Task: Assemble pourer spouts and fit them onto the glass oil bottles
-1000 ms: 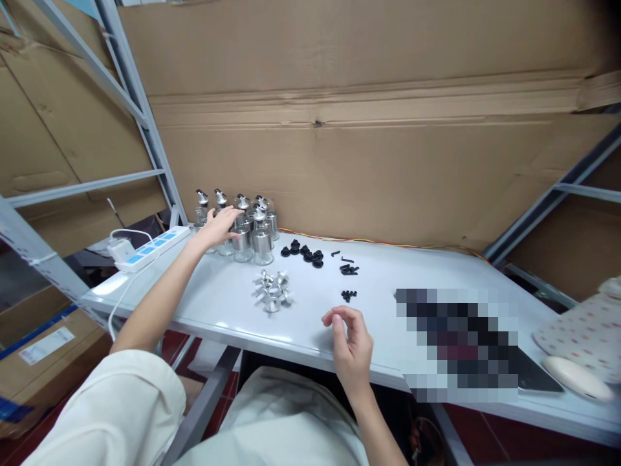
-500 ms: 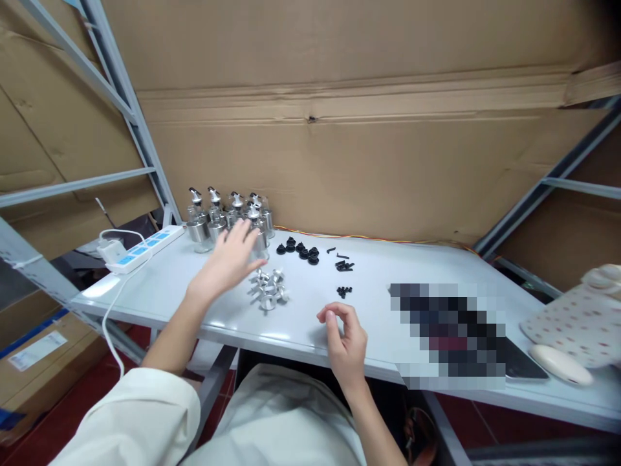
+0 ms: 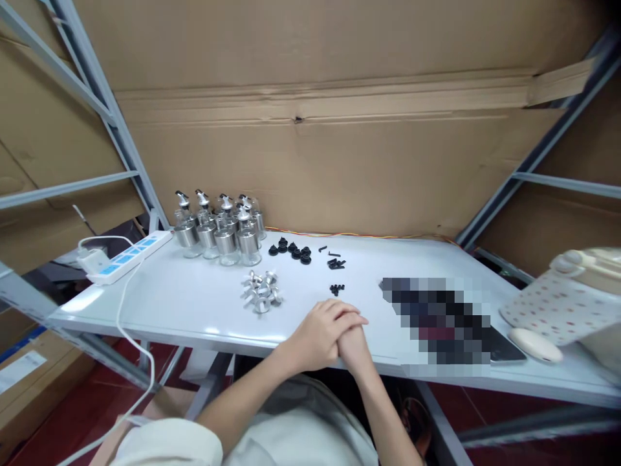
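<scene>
At the table's front edge my left hand [image 3: 317, 333] lies over my right hand [image 3: 355, 349], its fingers wrapped across the top of it. The right hand's fingers are mostly hidden beneath. Beyond them is a small cluster of black pieces [image 3: 336, 289]. Silvery metal spout parts [image 3: 262, 292] lie in a loose heap to the left. Farther back are several round black stoppers [image 3: 295, 251] and some short black levers [image 3: 336, 263]. Glass and steel dispenser bottles [image 3: 226, 246] stand grouped at the back left, several topped with silver and black pour spouts [image 3: 226, 202].
A white power strip [image 3: 129, 257] with a plugged-in charger [image 3: 93, 261] lies at the left edge, its cable hanging down. On the right are a dark, partly pixelated device [image 3: 504, 346], a cream oval object [image 3: 536, 344] and a spotted container [image 3: 557, 304]. Cardboard [image 3: 315, 168] walls the back.
My left hand has come from beside the bottles to rest over my right hand. The view has shifted slightly, and the bottles now show unblocked.
</scene>
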`<state>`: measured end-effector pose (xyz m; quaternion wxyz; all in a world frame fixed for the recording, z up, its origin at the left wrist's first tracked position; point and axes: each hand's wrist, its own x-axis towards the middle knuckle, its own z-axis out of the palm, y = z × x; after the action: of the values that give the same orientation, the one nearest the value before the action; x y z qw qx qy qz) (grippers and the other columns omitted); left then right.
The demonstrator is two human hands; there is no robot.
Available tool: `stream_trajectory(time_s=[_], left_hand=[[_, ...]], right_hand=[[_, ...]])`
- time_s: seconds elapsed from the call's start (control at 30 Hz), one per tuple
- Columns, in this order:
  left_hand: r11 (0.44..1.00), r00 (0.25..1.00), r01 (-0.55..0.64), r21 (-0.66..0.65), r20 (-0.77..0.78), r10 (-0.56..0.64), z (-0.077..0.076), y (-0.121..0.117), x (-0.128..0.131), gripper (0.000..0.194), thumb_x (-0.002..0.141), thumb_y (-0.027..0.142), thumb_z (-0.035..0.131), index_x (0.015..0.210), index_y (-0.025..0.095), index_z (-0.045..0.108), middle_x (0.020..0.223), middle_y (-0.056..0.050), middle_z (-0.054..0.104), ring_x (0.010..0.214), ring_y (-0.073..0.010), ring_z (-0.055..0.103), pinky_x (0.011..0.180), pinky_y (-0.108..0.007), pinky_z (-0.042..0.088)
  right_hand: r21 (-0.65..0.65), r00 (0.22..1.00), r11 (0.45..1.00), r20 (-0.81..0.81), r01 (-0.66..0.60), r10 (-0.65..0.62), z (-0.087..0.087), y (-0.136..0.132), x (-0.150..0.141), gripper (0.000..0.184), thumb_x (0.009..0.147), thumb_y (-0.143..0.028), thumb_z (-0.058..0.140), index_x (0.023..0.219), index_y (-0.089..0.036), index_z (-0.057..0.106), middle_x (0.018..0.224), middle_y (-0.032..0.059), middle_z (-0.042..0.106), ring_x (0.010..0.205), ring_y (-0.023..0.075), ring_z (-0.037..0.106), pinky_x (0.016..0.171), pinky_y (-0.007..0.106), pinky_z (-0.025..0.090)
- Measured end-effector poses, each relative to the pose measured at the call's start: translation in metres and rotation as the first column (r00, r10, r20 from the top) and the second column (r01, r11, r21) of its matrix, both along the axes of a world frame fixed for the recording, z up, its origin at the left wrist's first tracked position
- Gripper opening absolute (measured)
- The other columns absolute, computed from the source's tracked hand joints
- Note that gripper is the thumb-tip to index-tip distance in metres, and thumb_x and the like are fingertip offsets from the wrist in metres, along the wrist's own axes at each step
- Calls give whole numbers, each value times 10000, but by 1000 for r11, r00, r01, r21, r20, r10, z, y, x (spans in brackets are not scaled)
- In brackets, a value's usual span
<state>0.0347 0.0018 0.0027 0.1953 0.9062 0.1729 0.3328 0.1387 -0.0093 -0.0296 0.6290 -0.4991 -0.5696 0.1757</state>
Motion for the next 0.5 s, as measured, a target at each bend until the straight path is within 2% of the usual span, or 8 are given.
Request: stream_trajectory(time_s=[0.1,0.17,0.23,0.33,0.43,0.5], left_hand=[[985,997,-47,-164,58,57,-3,-5,-4,662,599,-9,382,1195,245,518,1124,-86,569,1071,-236,511,953,-414,445],[964,992,-86,-251,70,107,-4,-7,-10,736,588,-21,372,1249,287,469,1138,-76,542,1096,-233,494,976,-413,433],[946,990,-110,-304,55,133,-6,-8,-14,780,594,-28,378,1297,308,418,1162,-77,509,1118,-237,478,1006,-418,412],[934,992,-104,-342,38,124,-7,-8,-15,792,615,-34,378,1329,308,383,1172,-82,474,1141,-239,465,1025,-423,395],[939,993,-97,-330,28,113,-7,-10,-14,767,646,-33,375,1337,299,385,1163,-84,459,1134,-236,467,1015,-417,401],[943,992,-114,-314,7,123,-6,-11,-15,745,666,-28,376,1343,282,385,1138,-85,459,1107,-234,475,1001,-416,410]], right_hand=[[-129,988,981,34,-143,148,8,-1,1,172,621,-144,427,624,-197,591,609,38,656,574,194,602,520,289,485],[-254,964,941,87,-223,252,16,-1,1,194,624,-131,414,638,-190,598,662,52,677,613,197,613,569,297,485],[-341,937,906,149,-251,316,21,1,1,182,633,-128,414,625,-190,585,664,58,672,616,197,603,593,302,478],[-363,926,897,180,-251,332,23,3,2,163,647,-127,405,611,-195,549,659,57,655,622,194,587,622,306,479],[-356,929,897,160,-261,334,20,2,4,163,665,-136,393,666,-190,547,714,66,654,676,201,592,658,312,480],[-380,914,876,154,-296,376,19,0,5,165,671,-141,388,695,-184,546,741,71,651,698,200,589,675,310,476]])
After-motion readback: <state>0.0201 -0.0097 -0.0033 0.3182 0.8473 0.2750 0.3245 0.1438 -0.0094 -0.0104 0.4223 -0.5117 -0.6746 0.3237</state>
